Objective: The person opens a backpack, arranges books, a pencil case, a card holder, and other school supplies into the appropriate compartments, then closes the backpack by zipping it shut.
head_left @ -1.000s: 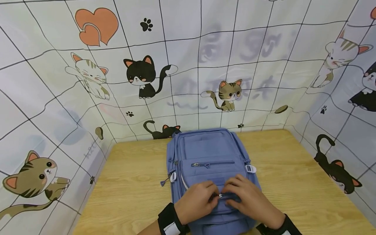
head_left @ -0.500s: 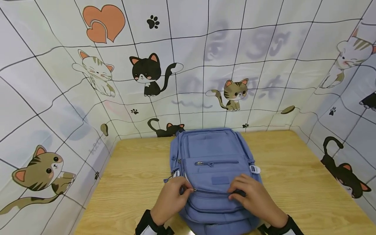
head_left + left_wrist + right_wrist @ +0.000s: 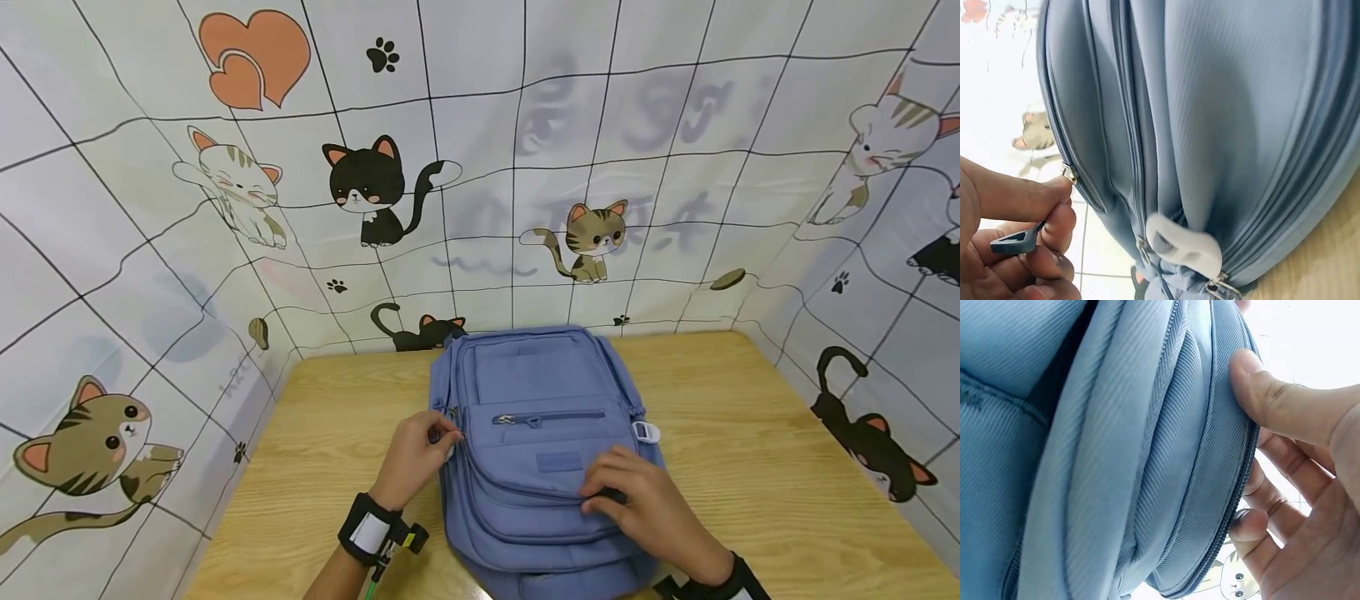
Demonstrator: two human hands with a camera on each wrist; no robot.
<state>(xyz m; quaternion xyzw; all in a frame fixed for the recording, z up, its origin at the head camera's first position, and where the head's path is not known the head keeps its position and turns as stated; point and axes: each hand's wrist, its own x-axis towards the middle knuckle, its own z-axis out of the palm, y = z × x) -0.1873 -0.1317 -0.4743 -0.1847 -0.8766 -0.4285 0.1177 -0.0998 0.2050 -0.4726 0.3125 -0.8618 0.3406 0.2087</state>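
Observation:
A blue backpack (image 3: 551, 375) lies on its back on the wooden table, front pockets facing up. At the left end of the front pocket's curved zipper, my left hand (image 3: 416, 454) pinches the zipper pull. The left wrist view shows thumb and forefinger at the metal slider (image 3: 1069, 172), with the dark pull tab (image 3: 1015, 242) sticking out between the fingers. My right hand (image 3: 637, 504) grips the same pocket's edge at the lower right. Seen from the right wrist, the thumb presses the fabric beside the zipper (image 3: 1230, 509) and the fingers lie on the pocket's other side.
White strap buckles sit on the bag's sides, one at the right (image 3: 646, 432). A short upper zipper (image 3: 551, 417) crosses the front. The wooden table (image 3: 337, 417) extends on both sides, bounded by a white cat-print cloth (image 3: 480, 208) at the back and sides.
My left hand has drawn the zipper slider from the pocket's middle leftward, then up round the curve to the bag's left side. My right hand has stayed at the pocket's lower right.

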